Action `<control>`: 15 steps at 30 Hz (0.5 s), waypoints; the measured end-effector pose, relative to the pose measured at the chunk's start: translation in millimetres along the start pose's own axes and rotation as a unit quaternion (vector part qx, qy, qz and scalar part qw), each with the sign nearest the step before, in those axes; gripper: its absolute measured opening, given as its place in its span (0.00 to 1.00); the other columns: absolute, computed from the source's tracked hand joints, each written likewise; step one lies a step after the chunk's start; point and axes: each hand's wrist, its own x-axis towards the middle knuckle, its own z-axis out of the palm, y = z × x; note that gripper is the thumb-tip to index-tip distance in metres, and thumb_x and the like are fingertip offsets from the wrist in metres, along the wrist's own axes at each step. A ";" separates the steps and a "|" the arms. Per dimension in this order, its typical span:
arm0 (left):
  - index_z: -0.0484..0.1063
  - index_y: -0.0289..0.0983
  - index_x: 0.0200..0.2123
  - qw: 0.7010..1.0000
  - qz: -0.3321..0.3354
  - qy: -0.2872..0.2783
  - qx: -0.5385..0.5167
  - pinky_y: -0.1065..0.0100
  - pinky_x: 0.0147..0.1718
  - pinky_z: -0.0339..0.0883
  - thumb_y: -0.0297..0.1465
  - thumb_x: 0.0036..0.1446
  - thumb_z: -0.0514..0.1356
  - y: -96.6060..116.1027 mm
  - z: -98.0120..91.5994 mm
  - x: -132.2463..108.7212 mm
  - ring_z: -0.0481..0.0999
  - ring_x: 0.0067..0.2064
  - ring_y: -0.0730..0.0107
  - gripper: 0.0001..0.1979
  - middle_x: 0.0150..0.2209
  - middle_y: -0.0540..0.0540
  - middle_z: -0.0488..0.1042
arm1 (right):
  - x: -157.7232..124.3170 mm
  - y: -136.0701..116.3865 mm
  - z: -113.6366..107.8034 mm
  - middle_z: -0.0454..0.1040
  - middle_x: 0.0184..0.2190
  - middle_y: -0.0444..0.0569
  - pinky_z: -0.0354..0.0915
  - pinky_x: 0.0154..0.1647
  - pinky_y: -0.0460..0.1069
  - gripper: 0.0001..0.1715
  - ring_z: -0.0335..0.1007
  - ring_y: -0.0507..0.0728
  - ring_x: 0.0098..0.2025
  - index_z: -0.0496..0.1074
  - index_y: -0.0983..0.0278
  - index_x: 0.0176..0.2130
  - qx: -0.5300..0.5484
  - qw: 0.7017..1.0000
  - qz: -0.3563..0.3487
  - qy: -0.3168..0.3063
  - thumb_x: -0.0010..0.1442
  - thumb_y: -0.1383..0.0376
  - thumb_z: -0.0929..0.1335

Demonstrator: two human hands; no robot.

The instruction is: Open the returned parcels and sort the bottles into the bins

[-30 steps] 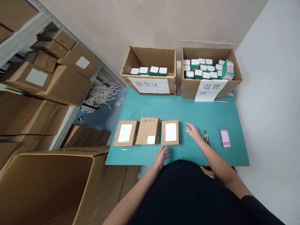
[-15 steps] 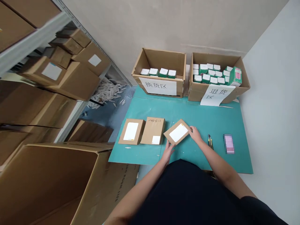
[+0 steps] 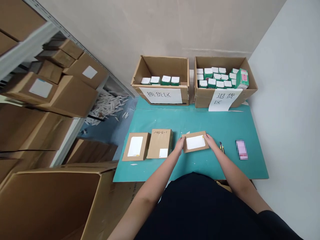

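Observation:
Between my two hands is a small brown cardboard box with a large white label facing up. My left hand grips its left end, and my right hand holds its right end. Whether the box rests on the table or hangs just above it, I cannot tell. To the left lie two more cardboard boxes: one with handwriting and a small white label, and a box with a big white label. Just right of my right hand is a yellow and black utility knife.
At the back of the green table stand two open cartons, the left carton and the right carton, holding green and white small boxes. A blurred pink phone-like item lies at right. Shelving with cardboard boxes and a large open carton flank the left.
The held box has turned clockwise, so its long side now runs nearly left to right. My left hand has moved from its near edge to its left end. The camera view has shifted slightly.

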 end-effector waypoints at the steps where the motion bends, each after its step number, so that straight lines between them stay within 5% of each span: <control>1: 0.73 0.41 0.52 1.000 0.020 0.000 0.000 0.55 0.52 0.69 0.48 0.62 0.58 0.8 1.9 0.0 0.75 0.56 0.50 0.22 0.55 0.38 0.77 | -1.1 -2.4 1.7 0.81 0.49 0.51 0.67 0.57 0.58 0.30 0.74 0.65 0.55 0.78 0.58 0.49 0.009 1.000 -0.003 0.005 0.55 0.43 0.68; 8: 0.72 0.41 0.49 0.988 0.156 0.009 0.010 0.60 0.58 0.64 0.54 0.63 0.55 -34.1 -14.2 -16.9 0.71 0.59 0.57 0.25 0.55 0.42 0.75 | -64.7 19.0 -17.4 0.75 0.57 0.52 0.69 0.56 0.56 0.37 0.71 0.64 0.58 0.72 0.58 0.57 0.080 0.996 0.007 0.048 0.60 0.39 0.64; 12: 0.72 0.42 0.54 0.992 0.127 0.001 0.013 0.59 0.59 0.63 0.53 0.61 0.59 -61.0 -27.5 -28.1 0.69 0.62 0.55 0.26 0.60 0.40 0.72 | -93.6 38.7 -21.3 0.71 0.63 0.51 0.70 0.58 0.58 0.42 0.69 0.65 0.62 0.69 0.55 0.63 0.116 0.991 0.063 0.020 0.57 0.38 0.67; 15: 0.70 0.42 0.59 0.998 0.059 -0.010 -0.011 0.54 0.58 0.65 0.54 0.62 0.57 -62.1 -26.9 -25.0 0.68 0.64 0.52 0.30 0.65 0.39 0.68 | -92.4 36.1 -14.9 0.68 0.66 0.48 0.63 0.65 0.60 0.43 0.62 0.66 0.68 0.71 0.54 0.62 0.112 0.989 0.090 0.022 0.55 0.38 0.69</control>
